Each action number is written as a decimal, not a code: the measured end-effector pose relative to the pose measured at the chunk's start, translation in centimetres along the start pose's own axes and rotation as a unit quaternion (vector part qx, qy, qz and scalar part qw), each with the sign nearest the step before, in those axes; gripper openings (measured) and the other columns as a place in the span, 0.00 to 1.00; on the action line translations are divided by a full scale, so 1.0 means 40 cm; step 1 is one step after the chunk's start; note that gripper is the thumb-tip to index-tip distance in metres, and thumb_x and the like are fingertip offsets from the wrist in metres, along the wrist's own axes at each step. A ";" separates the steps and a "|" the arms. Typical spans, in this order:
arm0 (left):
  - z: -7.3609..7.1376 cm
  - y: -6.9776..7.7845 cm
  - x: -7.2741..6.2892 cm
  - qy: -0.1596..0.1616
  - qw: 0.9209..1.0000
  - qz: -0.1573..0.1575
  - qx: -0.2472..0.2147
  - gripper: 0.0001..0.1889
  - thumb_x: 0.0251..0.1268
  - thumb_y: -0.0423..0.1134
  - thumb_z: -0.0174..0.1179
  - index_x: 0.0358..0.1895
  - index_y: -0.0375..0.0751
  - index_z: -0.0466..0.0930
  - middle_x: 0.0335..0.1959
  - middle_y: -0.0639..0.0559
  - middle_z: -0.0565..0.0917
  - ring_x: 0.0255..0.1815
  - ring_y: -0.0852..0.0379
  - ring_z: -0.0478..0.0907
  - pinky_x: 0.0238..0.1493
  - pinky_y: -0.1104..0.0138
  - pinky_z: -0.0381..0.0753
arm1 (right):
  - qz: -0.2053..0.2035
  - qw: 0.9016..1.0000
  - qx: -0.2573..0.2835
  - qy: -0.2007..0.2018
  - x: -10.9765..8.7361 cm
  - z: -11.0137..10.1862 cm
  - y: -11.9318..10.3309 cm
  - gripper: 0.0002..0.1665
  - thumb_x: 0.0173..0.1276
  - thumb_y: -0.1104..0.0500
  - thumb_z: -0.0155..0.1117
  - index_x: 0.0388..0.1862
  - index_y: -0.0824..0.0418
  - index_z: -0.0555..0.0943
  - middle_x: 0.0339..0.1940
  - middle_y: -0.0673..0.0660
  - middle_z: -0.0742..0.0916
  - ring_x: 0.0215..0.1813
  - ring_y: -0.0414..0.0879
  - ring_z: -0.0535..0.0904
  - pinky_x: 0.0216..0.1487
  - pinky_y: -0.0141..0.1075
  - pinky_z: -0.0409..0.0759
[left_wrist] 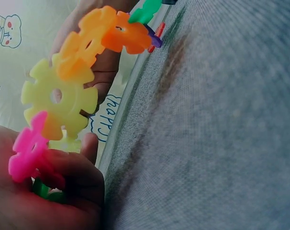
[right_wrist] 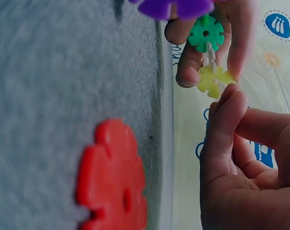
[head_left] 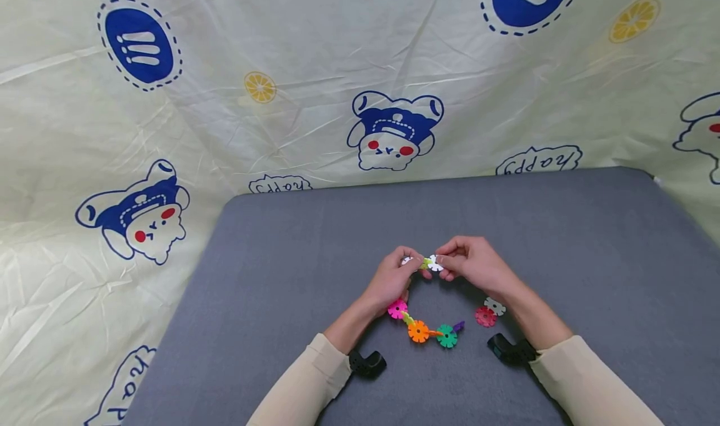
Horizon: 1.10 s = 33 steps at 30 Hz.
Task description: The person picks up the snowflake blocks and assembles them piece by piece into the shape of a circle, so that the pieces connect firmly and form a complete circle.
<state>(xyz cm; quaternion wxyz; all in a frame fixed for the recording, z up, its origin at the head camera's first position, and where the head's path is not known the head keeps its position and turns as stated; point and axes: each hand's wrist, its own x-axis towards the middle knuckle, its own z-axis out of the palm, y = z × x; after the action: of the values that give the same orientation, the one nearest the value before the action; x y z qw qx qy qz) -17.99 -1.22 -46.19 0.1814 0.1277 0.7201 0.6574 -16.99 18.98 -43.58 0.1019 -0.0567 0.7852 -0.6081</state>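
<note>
A chain of flower-shaped notched plastic discs hangs from my left hand [head_left: 392, 280], whose thumb and fingers grip it near a yellow disc [right_wrist: 214, 81]. My right hand [head_left: 475, 265] pinches a white disc [head_left: 434, 263] at that end, against the yellow one. Behind these, a green disc [right_wrist: 206, 34] shows between the left fingers. Below the left hand, the chain curves through a pink disc [head_left: 397, 308], a pale yellow disc [left_wrist: 59, 98], an orange disc [head_left: 419, 331], another green disc [head_left: 447, 336] and a purple disc [head_left: 459, 326] at its end.
By the right forearm, a loose red disc [head_left: 486, 317] lies beside a white disc [head_left: 495, 306] on the grey table [head_left: 315, 257]. Black wrist cameras sit on both wrists. A printed curtain [head_left: 315, 132] hangs behind the table's far edge.
</note>
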 end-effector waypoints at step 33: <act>0.004 0.002 -0.001 0.017 0.999 -0.003 -0.041 0.13 0.68 0.49 0.58 0.39 0.42 0.73 0.29 0.50 0.78 0.06 0.58 0.63 0.11 0.68 0.69 | -0.026 0.997 -0.069 -0.027 -0.004 -0.019 0.002 0.16 0.72 0.57 0.59 0.50 0.67 0.78 0.36 0.64 0.83 0.33 0.54 0.80 0.35 0.43 0.82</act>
<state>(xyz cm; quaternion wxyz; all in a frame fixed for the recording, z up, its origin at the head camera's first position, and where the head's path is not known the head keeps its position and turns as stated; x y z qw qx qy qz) -17.88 -1.08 -46.13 0.1761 0.1064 0.6957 0.6883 -17.02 19.74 -43.45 0.1035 -0.1005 0.8203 -0.5535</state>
